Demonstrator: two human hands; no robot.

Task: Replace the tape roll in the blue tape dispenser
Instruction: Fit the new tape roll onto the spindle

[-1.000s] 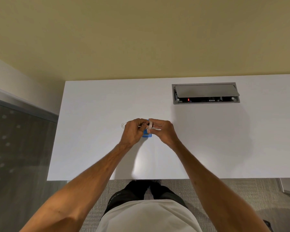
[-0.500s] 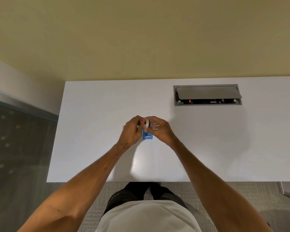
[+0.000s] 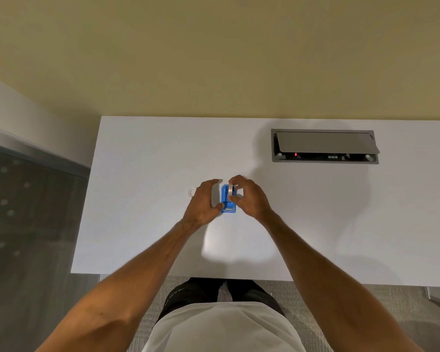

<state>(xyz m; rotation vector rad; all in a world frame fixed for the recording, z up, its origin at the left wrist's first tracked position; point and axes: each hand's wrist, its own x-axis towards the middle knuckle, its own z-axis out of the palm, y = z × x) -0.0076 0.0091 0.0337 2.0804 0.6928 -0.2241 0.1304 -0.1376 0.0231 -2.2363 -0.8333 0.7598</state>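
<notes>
The blue tape dispenser [image 3: 227, 202] sits flat on the white desk [image 3: 142, 224], between my two hands. A white tape roll [image 3: 230, 190] stands on edge in its far half. My right hand [image 3: 250, 198] pinches that roll between thumb and forefinger from the right. My left hand [image 3: 204, 202] curves in a wide C just left of the dispenser, fingers apart. Only its thumb tip rests against the dispenser's near left corner.
A clear thin ring [image 3: 192, 191] lies on the desk, partly hidden behind my left hand. A grey cable box [image 3: 324, 146] with its lid raised is set into the desk at the far right. The desk's left edge drops to dark flooring.
The dispenser has come down from between my clasped hands onto the desk. My left hand has let go and spread. The roll now stands in the dispenser.
</notes>
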